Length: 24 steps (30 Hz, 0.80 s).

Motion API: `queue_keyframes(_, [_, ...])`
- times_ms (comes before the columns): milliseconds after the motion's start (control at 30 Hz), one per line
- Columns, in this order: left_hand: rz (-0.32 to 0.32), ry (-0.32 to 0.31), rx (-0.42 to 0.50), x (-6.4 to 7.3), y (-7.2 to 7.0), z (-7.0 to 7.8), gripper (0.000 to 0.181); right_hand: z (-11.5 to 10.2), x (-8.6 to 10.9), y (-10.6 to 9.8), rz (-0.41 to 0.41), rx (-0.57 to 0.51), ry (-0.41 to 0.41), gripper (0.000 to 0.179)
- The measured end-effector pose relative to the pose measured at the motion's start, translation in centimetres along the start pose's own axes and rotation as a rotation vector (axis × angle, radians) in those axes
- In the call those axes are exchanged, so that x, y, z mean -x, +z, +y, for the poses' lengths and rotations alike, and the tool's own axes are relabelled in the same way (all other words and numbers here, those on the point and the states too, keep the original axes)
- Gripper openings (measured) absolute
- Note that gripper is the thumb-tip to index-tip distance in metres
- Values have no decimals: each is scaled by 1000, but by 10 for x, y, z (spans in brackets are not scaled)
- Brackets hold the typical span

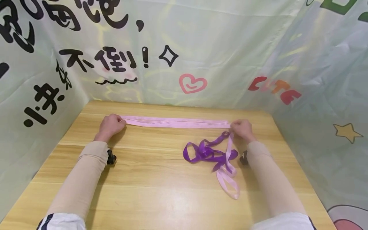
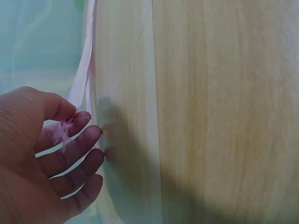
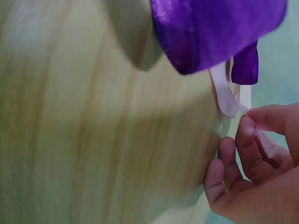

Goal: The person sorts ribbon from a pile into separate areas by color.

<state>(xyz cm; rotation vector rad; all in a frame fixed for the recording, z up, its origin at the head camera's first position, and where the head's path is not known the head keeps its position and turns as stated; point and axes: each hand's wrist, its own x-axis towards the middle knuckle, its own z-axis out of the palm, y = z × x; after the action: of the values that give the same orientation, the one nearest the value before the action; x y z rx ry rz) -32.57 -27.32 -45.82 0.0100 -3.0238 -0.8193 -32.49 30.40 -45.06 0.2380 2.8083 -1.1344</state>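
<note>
A pink ribbon (image 1: 175, 122) stretches nearly straight between the two hands along the back of the table, its strands lying side by side. My left hand (image 1: 111, 125) pinches its left end between thumb and index finger; in the left wrist view a frayed pink tuft (image 2: 63, 133) pokes out below that pinch. At the other end my right hand (image 1: 242, 129) pinches the ribbon between thumb and forefinger. From there a pink tail (image 1: 229, 147) hangs toward the front and loops on the table. A purple ribbon (image 1: 207, 151) lies in a loose tangle beside the right hand, partly under the pink tail.
The wooden table (image 1: 138, 195) is bordered at the back and sides by a printed cloth backdrop (image 1: 224, 57). A black wrist camera (image 1: 111, 157) sits at the left cuff, another (image 1: 244, 158) at the right.
</note>
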Motion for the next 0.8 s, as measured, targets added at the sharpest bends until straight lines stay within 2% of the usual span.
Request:
queue_keyframes(233, [6, -29, -10, 2, 1, 0, 24, 2, 0, 2, 11, 19, -26, 37])
queue_keyframes(467, [-21, -39, -21, 3, 0, 0, 36, 7, 3, -4, 23, 43, -53, 44])
queue_keyframes(667, [26, -26, -18, 8, -5, 3, 38, 13, 7, -14, 77, 86, -58, 48])
queue_keyframes(800, [63, 11, -28, 15, -8, 7, 39, 15, 12, -19, 109, 87, -87, 47])
